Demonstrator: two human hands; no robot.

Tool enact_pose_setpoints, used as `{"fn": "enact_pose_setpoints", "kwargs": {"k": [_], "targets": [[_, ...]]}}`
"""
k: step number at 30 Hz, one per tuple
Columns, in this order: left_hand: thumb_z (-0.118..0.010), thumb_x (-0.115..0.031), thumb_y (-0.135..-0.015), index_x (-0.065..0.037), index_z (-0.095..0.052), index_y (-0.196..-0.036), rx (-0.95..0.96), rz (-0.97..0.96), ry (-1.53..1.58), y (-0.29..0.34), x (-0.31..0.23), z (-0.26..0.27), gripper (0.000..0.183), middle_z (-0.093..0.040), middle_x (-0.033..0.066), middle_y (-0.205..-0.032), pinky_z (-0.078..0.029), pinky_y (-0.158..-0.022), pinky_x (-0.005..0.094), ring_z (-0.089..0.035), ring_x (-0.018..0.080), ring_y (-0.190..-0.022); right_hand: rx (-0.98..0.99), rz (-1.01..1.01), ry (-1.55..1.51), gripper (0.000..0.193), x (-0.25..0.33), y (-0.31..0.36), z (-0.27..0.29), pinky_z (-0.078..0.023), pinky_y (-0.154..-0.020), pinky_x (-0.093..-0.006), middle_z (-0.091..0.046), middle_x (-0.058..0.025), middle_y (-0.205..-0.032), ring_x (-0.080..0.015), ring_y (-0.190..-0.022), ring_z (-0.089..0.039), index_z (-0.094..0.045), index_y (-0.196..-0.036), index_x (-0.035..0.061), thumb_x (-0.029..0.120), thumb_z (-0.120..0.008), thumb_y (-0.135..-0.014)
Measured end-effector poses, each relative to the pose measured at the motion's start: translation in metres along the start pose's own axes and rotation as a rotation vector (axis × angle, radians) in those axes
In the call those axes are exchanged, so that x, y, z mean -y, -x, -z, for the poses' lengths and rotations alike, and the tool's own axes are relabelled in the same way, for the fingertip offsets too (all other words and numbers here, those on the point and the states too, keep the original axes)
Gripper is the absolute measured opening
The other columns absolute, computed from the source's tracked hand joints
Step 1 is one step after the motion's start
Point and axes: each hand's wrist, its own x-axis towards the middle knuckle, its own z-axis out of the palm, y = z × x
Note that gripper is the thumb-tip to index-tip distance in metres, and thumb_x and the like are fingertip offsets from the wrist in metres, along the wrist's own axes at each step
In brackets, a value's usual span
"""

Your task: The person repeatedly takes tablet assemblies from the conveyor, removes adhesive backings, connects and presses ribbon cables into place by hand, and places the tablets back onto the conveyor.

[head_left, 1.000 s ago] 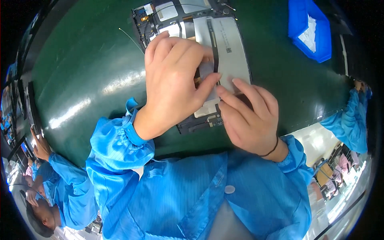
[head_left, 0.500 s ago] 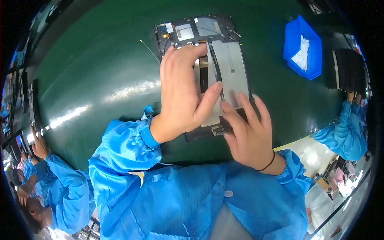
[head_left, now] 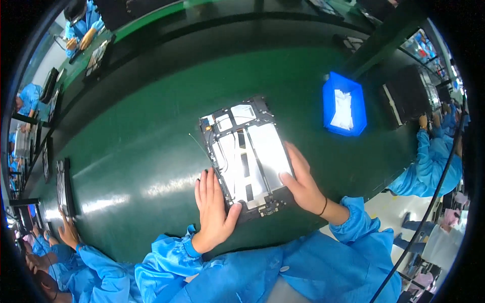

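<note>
An opened tablet (head_left: 271,151) lies on the green table, slightly turned, with its inside facing up. It has a black frame, silver panels, a dark flat cable down the middle and a small circuit board (head_left: 269,206) at the near end. A thin wire (head_left: 198,143) sticks out past its left side. My left hand (head_left: 214,217) grips the near left corner, fingers along the side and thumb at the near edge. Around the right edge is my right hand (head_left: 304,184), its thumb on top and its fingers along the side.
A blue bin (head_left: 329,103) holding white pieces (head_left: 343,112) stands to the right, with a black stack (head_left: 408,96) beyond it. Toward the far right rises a green post (head_left: 386,43). At the left, a co-worker's hand (head_left: 68,232) is by a dark flat device (head_left: 62,187).
Both hands have moved from over the tablet's inside to its two sides, uncovering the middle. The view has tilted up, showing more of the far table.
</note>
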Motion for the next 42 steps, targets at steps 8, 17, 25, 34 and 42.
{"fn": "enact_pose_setpoints", "kwargs": {"k": [8, 17, 25, 34, 42], "targets": [[-0.024, -0.042, -0.104, 0.003, -0.029, -0.148, -0.422, -0.016, 0.628, -0.077, 0.045, -0.001, 0.063, -0.028, 0.0172, -0.154, -0.014, -0.117, 0.0374, -0.023, 0.0297, -0.144, -0.091, -0.238, -1.014, 0.058, 0.030, -0.145, 0.000, -0.039, -0.104, -0.0320, -0.046, -0.0152, -0.141, -0.0210, -0.124, -0.048, -0.032, -0.146, -0.0002, 0.002, -0.051, -0.091], [-0.033, -0.030, -0.105, 0.001, -0.035, -0.144, -0.498, 0.013, 0.780, -0.089, 0.036, -0.012, 0.050, -0.041, 0.0171, -0.145, -0.022, -0.114, 0.0397, -0.036, 0.0257, -0.137, -0.363, -0.064, -0.371, 0.044, -0.044, -0.327, -0.013, -0.044, -0.100, -0.0380, -0.062, -0.0204, -0.122, -0.0298, -0.116, -0.058, -0.053, -0.127, -0.0030, 0.016, -0.057, -0.087], [-0.044, -0.017, -0.101, 0.001, -0.042, -0.135, -0.392, 0.038, 0.806, -0.077, 0.031, 0.002, 0.039, -0.056, 0.0147, -0.125, -0.030, -0.108, 0.0334, -0.049, 0.0202, -0.119, -0.011, 0.451, -0.221, 0.021, 0.006, -0.149, -0.050, -0.050, -0.089, -0.0362, -0.067, -0.0113, -0.110, -0.0255, -0.102, -0.064, -0.066, -0.105, 0.0028, 0.000, -0.053, -0.089], [-0.055, -0.007, -0.090, -0.004, -0.068, -0.093, -0.175, -0.015, 0.402, -0.091, 0.015, -0.006, 0.013, -0.066, 0.0100, -0.096, -0.042, -0.093, 0.0363, -0.057, 0.0244, -0.098, 0.328, 0.662, 0.036, 0.016, -0.007, -0.055, -0.014, -0.043, -0.090, -0.0422, -0.063, -0.0076, -0.107, -0.0269, -0.110, -0.053, -0.065, -0.097, 0.0079, 0.008, -0.058, -0.082], [-0.049, -0.012, -0.094, -0.002, -0.066, -0.104, -0.050, -0.236, 0.483, -0.113, -0.033, -0.028, 0.022, -0.064, 0.0153, -0.113, -0.040, -0.097, 0.0395, -0.057, 0.0295, -0.106, 0.223, 0.580, -0.097, 0.018, -0.016, -0.063, -0.023, -0.046, -0.085, -0.0447, -0.063, -0.0170, -0.096, -0.0342, -0.096, -0.058, -0.064, -0.096, -0.0001, 0.009, -0.062, -0.080]]}}
